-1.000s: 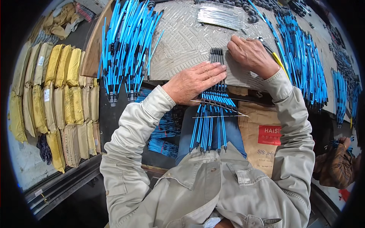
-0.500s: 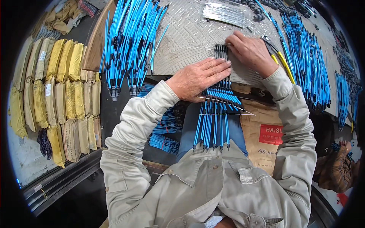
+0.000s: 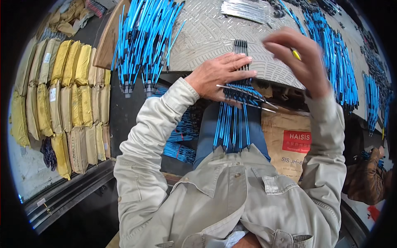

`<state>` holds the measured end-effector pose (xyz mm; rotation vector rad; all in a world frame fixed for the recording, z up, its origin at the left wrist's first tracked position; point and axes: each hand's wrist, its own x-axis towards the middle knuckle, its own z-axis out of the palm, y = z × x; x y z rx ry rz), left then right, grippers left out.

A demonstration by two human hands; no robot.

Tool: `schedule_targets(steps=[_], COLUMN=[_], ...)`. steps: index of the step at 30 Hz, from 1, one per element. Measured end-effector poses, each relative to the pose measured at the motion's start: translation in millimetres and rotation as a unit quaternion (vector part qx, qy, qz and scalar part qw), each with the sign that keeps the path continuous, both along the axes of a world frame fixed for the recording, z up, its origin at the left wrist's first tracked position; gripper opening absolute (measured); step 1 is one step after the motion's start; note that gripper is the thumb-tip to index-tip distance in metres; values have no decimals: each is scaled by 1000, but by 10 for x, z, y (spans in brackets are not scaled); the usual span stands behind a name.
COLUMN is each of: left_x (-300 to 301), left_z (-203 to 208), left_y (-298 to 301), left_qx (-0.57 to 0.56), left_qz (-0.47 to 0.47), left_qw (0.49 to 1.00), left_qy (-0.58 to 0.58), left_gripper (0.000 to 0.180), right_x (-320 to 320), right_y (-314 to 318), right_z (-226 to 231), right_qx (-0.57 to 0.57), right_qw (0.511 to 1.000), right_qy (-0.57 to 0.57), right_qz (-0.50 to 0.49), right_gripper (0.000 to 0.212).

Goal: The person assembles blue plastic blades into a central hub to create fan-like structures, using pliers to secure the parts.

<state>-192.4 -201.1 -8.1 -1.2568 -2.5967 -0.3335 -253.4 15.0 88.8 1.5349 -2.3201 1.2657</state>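
Visibility is limited at several points, noted below.

Left hand (image 3: 221,76): I see it laid flat, palm down, fingers spread and extended, pressing on a row of blue rods (image 3: 233,120). The rods lie side by side across the near edge of the surface (image 3: 206,33), a grey sheet with a raised tread pattern. Their dark far ends rest on the surface; their near ends overhang it above my lap. The hand hides the middle of the row, so I cannot tell how many rods it covers. It grips nothing.

Right hand (image 3: 297,58): raised above the surface, clear of the rods, and blurred. The fingers are curled loosely. A small yellow object (image 3: 296,53) shows between them; I cannot tell what it is, nor how firmly it is held.

Two thin metal wires (image 3: 248,97) lie crosswise on the row, just beside the left fingertips.

Surroundings: a large bundle of blue rods (image 3: 142,41) lies at the left of the surface, its top cut off by the frame edge. More blue rods (image 3: 335,62) run along the right side. A stack of grey metal strips (image 3: 244,9) lies at the far edge, partly cropped. Yellow sacks (image 3: 62,99) stand in rows at far left. A cardboard box (image 3: 287,140) sits below the surface, partly hidden by my right sleeve.
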Motion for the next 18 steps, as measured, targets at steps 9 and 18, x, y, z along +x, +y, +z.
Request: schedule_targets(steps=[9,18], left_x=[3,81], left_z=[-176,-164], left_y=[27,109], left_qx=[95,152], left_qz=[27,100], left_qw=[995,983], left_qy=[3,-40], left_gripper=[78,63], right_x=[1152,922], right_y=[-96,-134], right_z=[35,-150], right_qx=[260,149], right_qw=[889,858], right_qy=[363,487], right_qz=[-107,-66], right_gripper=[31,30])
